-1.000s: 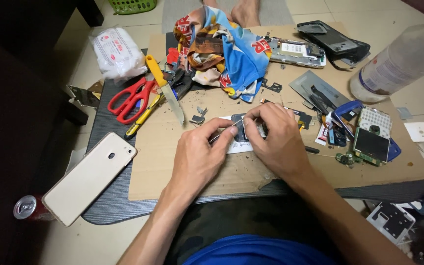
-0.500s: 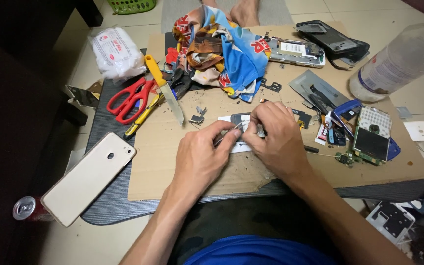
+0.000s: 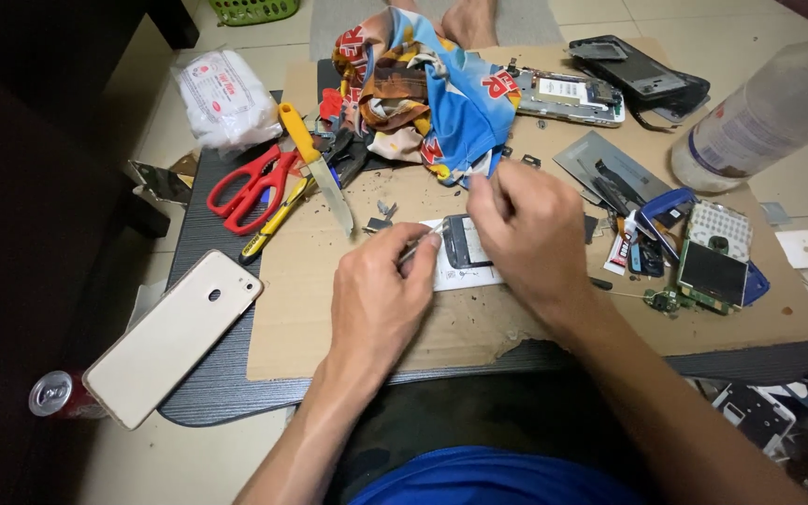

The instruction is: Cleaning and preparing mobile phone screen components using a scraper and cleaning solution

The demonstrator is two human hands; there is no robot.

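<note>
My left hand (image 3: 381, 295) grips thin metal tweezers (image 3: 420, 245) whose tip points at a small dark phone part (image 3: 460, 243). That part lies on a white slip (image 3: 451, 271) on the brown cardboard sheet (image 3: 329, 309). My right hand (image 3: 530, 229) is closed just right of the part, fingers curled above it; what it pinches is hidden. Both hands sit near the middle of the cardboard.
A gold phone back (image 3: 175, 337) lies at the left, with red scissors (image 3: 250, 187) and a yellow-handled knife (image 3: 315, 168) beyond it. A crumpled colourful cloth (image 3: 432, 89), opened phones (image 3: 572, 98), circuit boards (image 3: 713, 271), a plastic bottle (image 3: 759, 117) and a can (image 3: 51, 393) surround the work spot.
My right hand has lifted a little up and off the small part, which now shows more. The left hand with the tweezers has stayed about where it was.
</note>
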